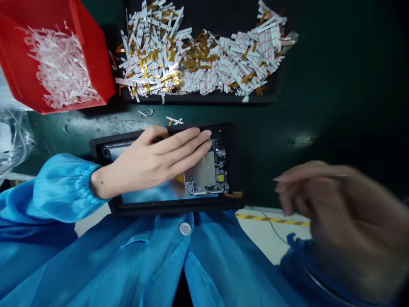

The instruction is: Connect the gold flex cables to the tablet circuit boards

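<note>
An opened tablet-like device (150,194) lies in a black tray-like frame (179,208) at the edge of the bench. Its bare circuit board (204,172) carries a metal shield plate and a small yellow square. My left hand (159,157) rests flat across the device, fingers stretched toward the upper part of the board. Off to the right, apart from the device, my right hand (338,200) hangs above the bench edge with fingers bent. Motion blurs it, and whether it holds anything cannot be made out.
A red bin (99,64) of curly white strips stands at the upper left. Behind the device, a black tray (204,99) holds a heap of white-and-amber flex strips (204,64). Loose strips (175,121) lie on the dark green bench (265,128). Clear plastic (15,136) sits far left.
</note>
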